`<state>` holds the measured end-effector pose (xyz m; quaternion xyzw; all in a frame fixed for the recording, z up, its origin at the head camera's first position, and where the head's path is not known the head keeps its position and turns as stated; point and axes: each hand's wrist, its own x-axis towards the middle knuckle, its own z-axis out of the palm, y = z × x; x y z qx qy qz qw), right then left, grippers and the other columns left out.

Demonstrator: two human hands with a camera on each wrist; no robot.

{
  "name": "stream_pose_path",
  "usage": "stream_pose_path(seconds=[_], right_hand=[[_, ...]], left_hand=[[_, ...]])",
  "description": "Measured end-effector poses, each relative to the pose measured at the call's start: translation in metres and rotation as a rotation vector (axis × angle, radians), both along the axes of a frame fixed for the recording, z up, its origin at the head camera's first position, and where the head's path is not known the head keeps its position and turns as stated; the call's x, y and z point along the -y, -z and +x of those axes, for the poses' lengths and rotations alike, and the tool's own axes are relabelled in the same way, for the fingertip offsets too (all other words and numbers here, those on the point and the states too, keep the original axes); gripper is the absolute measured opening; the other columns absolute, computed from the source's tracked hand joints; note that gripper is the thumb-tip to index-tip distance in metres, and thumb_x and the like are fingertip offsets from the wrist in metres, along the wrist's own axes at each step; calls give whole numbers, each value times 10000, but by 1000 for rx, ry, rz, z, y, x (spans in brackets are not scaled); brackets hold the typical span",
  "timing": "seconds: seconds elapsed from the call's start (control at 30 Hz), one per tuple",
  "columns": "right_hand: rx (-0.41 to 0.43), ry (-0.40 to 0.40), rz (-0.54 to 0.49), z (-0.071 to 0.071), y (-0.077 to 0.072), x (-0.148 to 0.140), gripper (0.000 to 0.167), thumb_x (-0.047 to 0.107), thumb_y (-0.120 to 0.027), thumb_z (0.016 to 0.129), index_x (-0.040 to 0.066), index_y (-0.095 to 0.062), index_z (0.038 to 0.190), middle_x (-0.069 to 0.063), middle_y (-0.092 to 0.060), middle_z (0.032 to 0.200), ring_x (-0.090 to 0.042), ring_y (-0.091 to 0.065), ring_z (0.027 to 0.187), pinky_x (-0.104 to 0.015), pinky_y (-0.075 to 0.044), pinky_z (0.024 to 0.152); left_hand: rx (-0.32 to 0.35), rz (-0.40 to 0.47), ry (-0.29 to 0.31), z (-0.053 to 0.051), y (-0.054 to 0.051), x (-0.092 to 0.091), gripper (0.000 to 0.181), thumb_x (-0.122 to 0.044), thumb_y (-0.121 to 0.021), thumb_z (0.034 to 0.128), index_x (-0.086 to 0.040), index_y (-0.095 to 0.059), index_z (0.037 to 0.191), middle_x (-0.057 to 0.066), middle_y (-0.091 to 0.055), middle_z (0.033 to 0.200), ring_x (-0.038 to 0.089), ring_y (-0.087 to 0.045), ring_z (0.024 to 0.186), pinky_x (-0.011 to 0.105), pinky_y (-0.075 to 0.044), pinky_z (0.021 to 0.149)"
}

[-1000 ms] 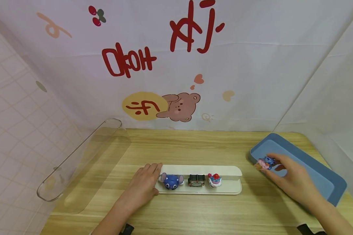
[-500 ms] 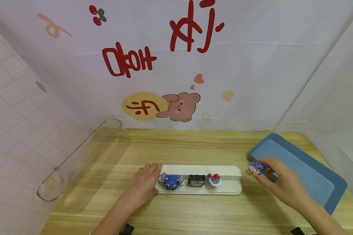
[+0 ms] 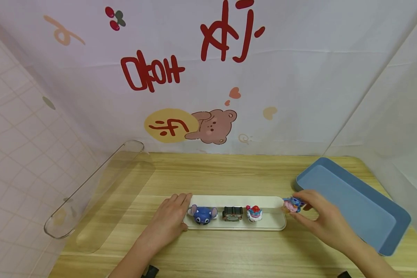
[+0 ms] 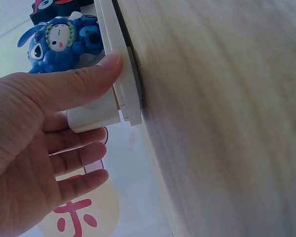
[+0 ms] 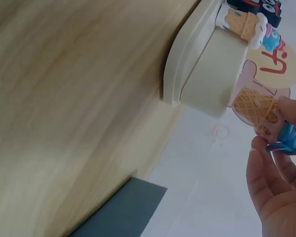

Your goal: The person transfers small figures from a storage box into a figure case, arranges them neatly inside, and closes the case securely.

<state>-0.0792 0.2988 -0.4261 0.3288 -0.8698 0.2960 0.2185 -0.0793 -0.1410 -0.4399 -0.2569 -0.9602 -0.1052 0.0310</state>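
A long white display stand (image 3: 271,201) with a raised back step lies on the table. On it, left to right, are a blue big-eared figurine (image 3: 202,215), a dark owl-like block figurine (image 3: 232,213) and a cupcake-like figurine (image 3: 255,213) with a red top. My left hand (image 3: 169,217) grips the stand's left end, thumb over the front edge in the left wrist view. Just above the stand's right end, my right hand (image 3: 324,218) pinches an ice cream cone figurine (image 5: 256,109) between thumb and fingertips. Its waffle cone points left, and blue and pink parts sit at its top.
A blue tray (image 3: 354,181) lies angled on the table at the right, beside my right forearm. At the left, a clear plastic cover (image 3: 107,197) with rounded ends stands near the side wall. A printed cloth (image 3: 299,77) hangs behind the table (image 3: 229,251).
My right hand has carried the ice cream cone figurine leftward from over the blue tray's edge to the stand's right end. The left hand and the stand have stayed put.
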Motion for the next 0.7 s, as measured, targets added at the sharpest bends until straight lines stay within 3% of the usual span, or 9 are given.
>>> stream_pose_path(seconds=[0.3,0.53,0.7], right_hand=[[65,-43,-11,2,9,8,507,517,-596,1020,82,-699,1259,62,-658,1221,-23,-608,993,-139,-526,783],[47,-73,-9,1,17,15,443,446,-702,991,83,-705,1244,67,-672,1193,-24,-621,941,-139,-522,782],[38,-56,39,0,23,20,486,529,-618,1014,100,-718,1219,85,-675,1185,-25,-644,912,-154,-542,764]], left_hand=[[10,-4,-1,0,-1,0,939,-133,-1003,665,60,-540,1459,168,-621,1350,312,-592,1178,498,-520,1004],[2,-1,0,1,-1,0,937,-133,-1003,661,68,-543,1452,166,-623,1341,315,-594,1171,501,-523,996],[-4,-10,-2,0,1,0,953,-147,-1006,658,61,-539,1462,162,-624,1344,308,-594,1174,493,-522,1003]])
